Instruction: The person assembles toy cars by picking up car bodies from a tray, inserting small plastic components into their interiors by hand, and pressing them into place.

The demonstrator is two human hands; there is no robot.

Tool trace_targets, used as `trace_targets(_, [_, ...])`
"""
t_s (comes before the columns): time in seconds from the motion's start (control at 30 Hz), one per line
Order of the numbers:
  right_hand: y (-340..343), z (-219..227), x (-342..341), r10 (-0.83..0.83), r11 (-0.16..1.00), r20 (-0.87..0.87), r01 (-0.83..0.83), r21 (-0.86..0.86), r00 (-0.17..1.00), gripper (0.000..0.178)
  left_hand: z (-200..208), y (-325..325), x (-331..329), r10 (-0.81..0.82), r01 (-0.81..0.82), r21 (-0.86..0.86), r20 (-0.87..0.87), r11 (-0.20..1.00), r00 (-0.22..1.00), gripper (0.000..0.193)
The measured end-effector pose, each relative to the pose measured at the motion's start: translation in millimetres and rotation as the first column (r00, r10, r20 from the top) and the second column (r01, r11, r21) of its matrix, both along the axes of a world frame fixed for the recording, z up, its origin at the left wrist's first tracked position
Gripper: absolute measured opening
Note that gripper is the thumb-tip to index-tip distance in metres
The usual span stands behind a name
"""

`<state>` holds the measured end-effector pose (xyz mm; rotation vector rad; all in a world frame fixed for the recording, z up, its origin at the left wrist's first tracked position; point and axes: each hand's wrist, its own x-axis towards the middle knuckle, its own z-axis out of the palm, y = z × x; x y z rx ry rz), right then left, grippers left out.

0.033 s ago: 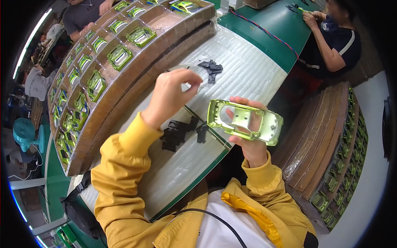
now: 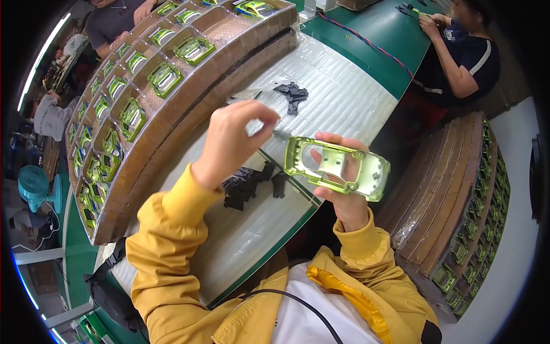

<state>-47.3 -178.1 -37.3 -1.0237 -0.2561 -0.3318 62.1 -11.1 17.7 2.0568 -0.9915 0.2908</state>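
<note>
My right hand [image 2: 348, 204] holds up a lime-green toy car body shell [image 2: 371, 182], its hollow white underside facing me and the fingers around its long sides. To the left of the shell, my left hand [image 2: 228, 135] is raised over the worktable with thumb and forefinger pinched together. A faint see-through shape shows by those fingertips; I cannot make out what it is. Below the left hand lies a pile of small black plastic parts [image 2: 247, 188], partly hidden by the wrist. Farther back on the foam sheet is another cluster of black parts [image 2: 293, 96].
A stacked cardboard tray [image 2: 189, 94] with green car shells in compartments borders the left. More stacked trays [image 2: 427, 183] stand at the right. A twisted cable [image 2: 366, 41] crosses the green tabletop. A co-worker [image 2: 464, 63] sits at the far right; another person [image 2: 112, 26] is far left.
My left hand has lowered very slightly, and my right hand with the car shell has shifted a little to the left. The pinch and the hold look the same.
</note>
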Motion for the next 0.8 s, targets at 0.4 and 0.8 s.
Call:
trace_targets(0.4, [-8.9, 3.8, -5.7, -0.324, 0.935, -0.229, 0.347, 0.069, 0.918, 0.071, -17.0, 11.5, -0.1, -0.08, 0.071, 0.225, 0.03, 0.972, 0.996, 0.019])
trace_targets(0.8, [-12.8, 8.4, -9.4, -0.151, 0.988, -0.195, 0.152, -0.009, 0.969, 0.07, -7.5, 9.1, -14.1, -0.017, 0.104, 0.139, -0.517, 0.985, 0.856, 0.011])
